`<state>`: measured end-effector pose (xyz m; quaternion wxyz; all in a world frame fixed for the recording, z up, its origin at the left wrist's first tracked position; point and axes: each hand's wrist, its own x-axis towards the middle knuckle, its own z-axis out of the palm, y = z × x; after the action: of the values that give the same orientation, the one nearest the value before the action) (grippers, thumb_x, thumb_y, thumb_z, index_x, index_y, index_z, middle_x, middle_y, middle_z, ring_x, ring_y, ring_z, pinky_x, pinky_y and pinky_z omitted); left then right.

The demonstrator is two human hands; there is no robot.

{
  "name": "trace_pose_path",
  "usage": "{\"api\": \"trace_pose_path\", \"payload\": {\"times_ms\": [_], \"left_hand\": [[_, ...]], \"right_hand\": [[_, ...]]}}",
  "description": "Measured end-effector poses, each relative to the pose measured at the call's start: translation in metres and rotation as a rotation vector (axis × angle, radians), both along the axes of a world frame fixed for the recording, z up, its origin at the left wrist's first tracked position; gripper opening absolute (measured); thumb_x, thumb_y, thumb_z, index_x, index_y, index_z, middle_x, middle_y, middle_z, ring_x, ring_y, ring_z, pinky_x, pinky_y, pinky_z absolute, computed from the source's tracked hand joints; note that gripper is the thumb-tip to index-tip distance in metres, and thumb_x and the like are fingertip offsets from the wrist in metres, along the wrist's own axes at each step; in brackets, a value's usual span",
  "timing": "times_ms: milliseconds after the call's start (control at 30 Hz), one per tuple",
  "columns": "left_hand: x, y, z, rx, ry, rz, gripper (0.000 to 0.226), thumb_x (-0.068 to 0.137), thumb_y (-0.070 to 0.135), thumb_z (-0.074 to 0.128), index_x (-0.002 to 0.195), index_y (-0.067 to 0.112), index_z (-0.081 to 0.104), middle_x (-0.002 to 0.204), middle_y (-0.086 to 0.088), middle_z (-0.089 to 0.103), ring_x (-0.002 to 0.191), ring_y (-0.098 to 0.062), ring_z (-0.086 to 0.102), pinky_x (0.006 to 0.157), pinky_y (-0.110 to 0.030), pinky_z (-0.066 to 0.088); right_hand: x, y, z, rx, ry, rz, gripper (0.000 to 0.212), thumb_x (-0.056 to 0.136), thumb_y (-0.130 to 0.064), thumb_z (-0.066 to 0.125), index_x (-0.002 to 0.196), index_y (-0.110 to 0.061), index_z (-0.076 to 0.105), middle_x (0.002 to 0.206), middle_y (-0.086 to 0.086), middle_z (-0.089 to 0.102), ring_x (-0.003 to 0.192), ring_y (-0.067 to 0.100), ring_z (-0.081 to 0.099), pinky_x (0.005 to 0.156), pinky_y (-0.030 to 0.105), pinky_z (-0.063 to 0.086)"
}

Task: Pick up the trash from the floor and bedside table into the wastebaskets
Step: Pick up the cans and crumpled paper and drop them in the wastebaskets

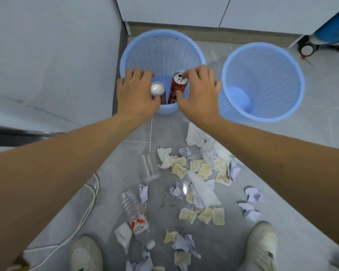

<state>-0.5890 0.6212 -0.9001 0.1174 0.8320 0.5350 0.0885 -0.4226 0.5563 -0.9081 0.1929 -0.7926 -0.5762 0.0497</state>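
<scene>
Two light blue mesh wastebaskets stand on the grey floor. Over the left wastebasket (145, 39) both my hands hold red cans. My left hand (135, 92) grips a red can (158, 90) with a silver top, thumb across its side. My right hand (198, 90) holds a second red can (177, 88) by its top and side, tilted slightly. Both cans hang inside the basket's mouth. The right wastebasket (262, 53) holds nothing that I can see. Below my arms lies scattered trash: crumpled paper (252, 194), yellowish wrappers (204, 171), a clear plastic bottle (134, 210) and a clear cup (150, 167).
A bed with a pale sheet (47, 65) fills the left side. White cabinets (184, 10) run along the back. A wheeled blue item (331, 34) sits at the far right. A white cable (86, 212) snakes over the floor near my left shoe (86, 253).
</scene>
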Motion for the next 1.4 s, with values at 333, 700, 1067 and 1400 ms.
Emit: {"api": "trace_pose_path", "payload": {"times_ms": [333, 700, 1067, 1400], "left_hand": [[-0.007, -0.142, 0.074, -0.229, -0.243, -0.045, 0.028, 0.086, 0.023, 0.067, 0.110, 0.016, 0.057, 0.104, 0.000, 0.058, 0.101, -0.021, 0.051, 0.081, -0.038, 0.048], [0.102, -0.248, 0.091, -0.448, -0.122, -0.094, 0.038, 0.089, 0.036, 0.069, 0.123, 0.024, 0.057, 0.113, 0.002, 0.059, 0.110, -0.022, 0.053, 0.083, -0.040, 0.050], [0.220, -0.238, -0.064, -0.469, 0.245, -0.173, 0.071, 0.084, 0.059, 0.066, 0.147, 0.038, 0.040, 0.149, -0.009, 0.037, 0.134, -0.038, 0.037, 0.101, -0.054, 0.046], [0.233, -0.226, -0.157, -0.391, 0.431, -0.243, 0.076, 0.084, 0.017, 0.076, 0.144, 0.037, 0.034, 0.135, -0.009, 0.034, 0.122, -0.033, 0.042, 0.080, -0.047, 0.053]], "right_hand": [[0.007, -0.213, 0.050, -0.153, 0.349, -0.099, 0.007, 0.087, -0.017, 0.061, 0.094, -0.016, 0.059, 0.093, -0.002, 0.059, 0.089, 0.020, 0.053, 0.075, 0.041, 0.050], [0.111, -0.354, 0.075, -0.309, 0.423, -0.345, 0.013, 0.091, -0.025, 0.061, 0.103, -0.025, 0.055, 0.102, -0.008, 0.054, 0.096, 0.017, 0.055, 0.078, 0.032, 0.050], [0.265, -0.341, -0.076, -0.573, 0.349, -0.432, 0.071, 0.082, -0.042, 0.076, 0.143, -0.030, 0.040, 0.147, 0.010, 0.028, 0.119, 0.042, 0.045, 0.089, 0.044, 0.048], [0.284, -0.319, -0.163, -0.645, 0.324, -0.268, 0.060, 0.075, -0.014, 0.078, 0.128, -0.022, 0.051, 0.131, 0.011, 0.033, 0.119, 0.036, 0.036, 0.082, 0.043, 0.053]]}}
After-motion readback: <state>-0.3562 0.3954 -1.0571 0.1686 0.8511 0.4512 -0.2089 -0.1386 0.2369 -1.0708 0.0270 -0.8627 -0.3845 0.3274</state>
